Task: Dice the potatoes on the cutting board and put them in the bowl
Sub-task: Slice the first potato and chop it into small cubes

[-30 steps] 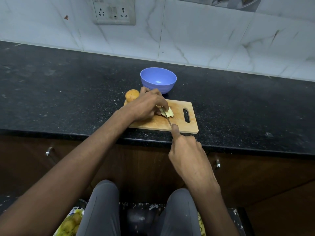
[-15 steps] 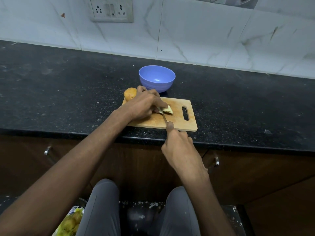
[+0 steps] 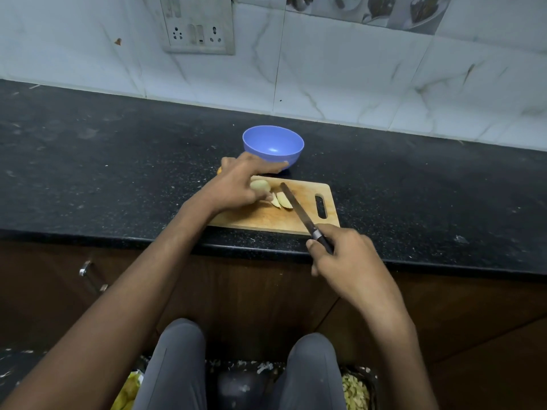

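Left hand curled over potato piece on cutting board, two cut slices just beside at 4 o'clock; right hand gripping knife, blade pointing toward 11 o'clock beside slices; empty bowl at 12 o'clock beyond board.

Left hand reaches forward, fingers spread; right hand curled, gripping.

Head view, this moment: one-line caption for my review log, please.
Left hand holds a potato piece on the cutting board; right hand holds the knife beside two slices, bowl behind.
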Demonstrator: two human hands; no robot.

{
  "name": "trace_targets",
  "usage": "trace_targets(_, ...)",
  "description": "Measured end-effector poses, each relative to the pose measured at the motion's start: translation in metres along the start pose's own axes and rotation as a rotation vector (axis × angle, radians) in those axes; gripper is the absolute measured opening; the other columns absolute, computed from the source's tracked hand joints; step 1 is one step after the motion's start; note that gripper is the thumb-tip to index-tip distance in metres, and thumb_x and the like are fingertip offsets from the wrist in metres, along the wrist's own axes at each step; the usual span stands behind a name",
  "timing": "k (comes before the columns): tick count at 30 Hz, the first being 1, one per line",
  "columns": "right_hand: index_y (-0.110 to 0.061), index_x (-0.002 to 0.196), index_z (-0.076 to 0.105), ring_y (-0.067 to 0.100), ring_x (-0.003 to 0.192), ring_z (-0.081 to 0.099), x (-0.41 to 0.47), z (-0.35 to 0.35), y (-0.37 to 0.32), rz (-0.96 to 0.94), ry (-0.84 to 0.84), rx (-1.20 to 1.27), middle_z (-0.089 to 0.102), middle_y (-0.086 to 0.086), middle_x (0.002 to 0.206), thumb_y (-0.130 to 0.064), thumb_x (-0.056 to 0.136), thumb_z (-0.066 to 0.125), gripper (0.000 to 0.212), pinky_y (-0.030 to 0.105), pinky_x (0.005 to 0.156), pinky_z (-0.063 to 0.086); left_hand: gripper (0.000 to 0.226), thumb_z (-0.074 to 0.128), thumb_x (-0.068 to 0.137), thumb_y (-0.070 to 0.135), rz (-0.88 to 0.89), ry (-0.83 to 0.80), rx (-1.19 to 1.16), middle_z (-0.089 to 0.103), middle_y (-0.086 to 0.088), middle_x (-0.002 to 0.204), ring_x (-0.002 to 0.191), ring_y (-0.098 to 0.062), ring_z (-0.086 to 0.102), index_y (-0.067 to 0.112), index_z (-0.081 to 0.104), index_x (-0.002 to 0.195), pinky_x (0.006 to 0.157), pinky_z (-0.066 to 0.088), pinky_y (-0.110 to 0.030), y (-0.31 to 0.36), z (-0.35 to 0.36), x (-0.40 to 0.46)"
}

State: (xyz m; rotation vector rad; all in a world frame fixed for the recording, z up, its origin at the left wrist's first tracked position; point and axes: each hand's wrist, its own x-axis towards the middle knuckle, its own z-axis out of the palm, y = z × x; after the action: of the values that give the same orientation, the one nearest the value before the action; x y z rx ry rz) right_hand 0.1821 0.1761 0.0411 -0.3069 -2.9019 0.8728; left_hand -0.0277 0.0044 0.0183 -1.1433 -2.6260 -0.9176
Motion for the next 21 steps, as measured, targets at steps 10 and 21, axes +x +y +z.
trace_targets(10,-0.020,0.116,0.067,0.020,0.092,0.062,0.076,0.023,0.001,0.033,0.246,0.100,0.067,-0.003,0.096,-0.033,0.088,0.081,0.034,0.031,0.076,0.044,0.058,0.081,0.082,0.043,-0.038,0.224,0.077,0.062,0.008,0.130,0.126,-0.016,0.042,0.029,0.064,0.135,0.090,0.020,-0.035,0.003,0.036,-0.025)
trace_targets(21,-0.020,0.127,0.065,0.028,0.102,0.066,0.109,0.054,0.001,-0.011,0.329,0.072,0.074,0.004,0.107,-0.020,0.086,0.080,0.044,0.038,0.083,0.053,0.052,0.073,0.090,0.038,0.007,0.251,0.121,0.066,0.007,0.115,0.119,-0.016,0.047,0.021,0.062,0.138,0.091,0.019,-0.038,0.004,0.053,-0.023)
